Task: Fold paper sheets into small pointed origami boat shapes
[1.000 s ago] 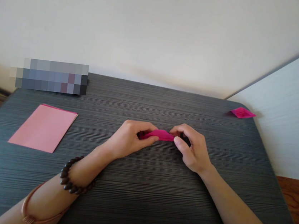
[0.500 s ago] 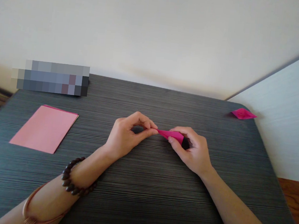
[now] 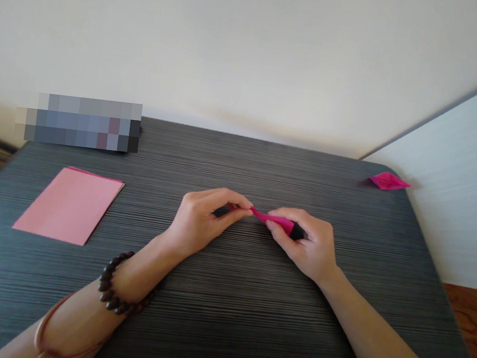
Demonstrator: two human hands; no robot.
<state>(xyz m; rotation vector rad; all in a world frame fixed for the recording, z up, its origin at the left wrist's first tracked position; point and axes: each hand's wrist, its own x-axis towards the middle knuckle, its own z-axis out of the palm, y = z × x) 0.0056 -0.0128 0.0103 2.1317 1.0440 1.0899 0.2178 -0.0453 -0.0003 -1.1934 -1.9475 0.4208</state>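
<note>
A small folded piece of magenta paper is held between my two hands, just above the dark table. My left hand pinches its narrow pointed tip between thumb and forefinger. The wider end sits between the thumb and fingers of my right hand. Part of the paper is hidden behind the right fingers.
On the left lies a stack of square paper, light pink on top with a magenta edge showing. A folded magenta paper shape rests at the far right corner. A blurred-out object stands at the back left, near the wall.
The folded paper has tilted slightly, its right end a little lower. My left fingers have shifted a little at the tip and look straighter. Both hands keep their grip.
</note>
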